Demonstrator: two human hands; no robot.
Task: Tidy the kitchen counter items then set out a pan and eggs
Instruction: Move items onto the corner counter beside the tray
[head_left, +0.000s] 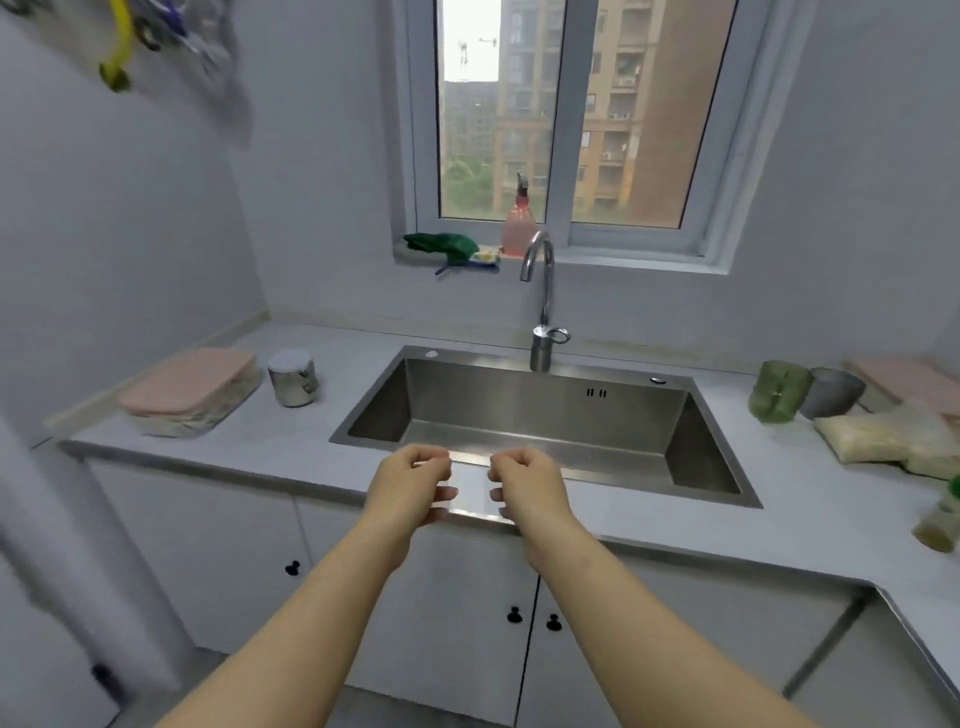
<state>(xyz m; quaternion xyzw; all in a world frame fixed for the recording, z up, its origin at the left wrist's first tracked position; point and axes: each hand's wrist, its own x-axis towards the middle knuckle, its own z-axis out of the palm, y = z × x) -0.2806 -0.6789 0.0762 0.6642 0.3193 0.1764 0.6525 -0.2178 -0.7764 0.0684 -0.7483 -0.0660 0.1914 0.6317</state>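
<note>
Our fingers (442, 492) curl loosely inward with nothing between them; the left hand (410, 486) and right hand (532, 486) hover side by side, apart, over the front lip of the sink (545, 410).

We judge the task barely begun. The counter (291, 447) carries its clutter untouched. At ten o'clock from our hands sit a pink-lidded box (187, 389) and, just beside it, a steel canister (293, 382). At two o'clock a green cup (776, 389) and a grey cup (831, 397) lie tipped on their sides, touching, with pale bags (883, 434) in front of them. A bottle (940, 519) stands at three o'clock, at the picture's edge. All of it needs sorting. We see no pan and no eggs anywhere; both must be fetched, perhaps from the cupboards at six o'clock.

At twelve o'clock the tap (540, 291) rises behind the basin, and a soap bottle (518, 223) and a green cloth (441, 244) rest on the sill. Nothing blocks our reach either way.
</note>
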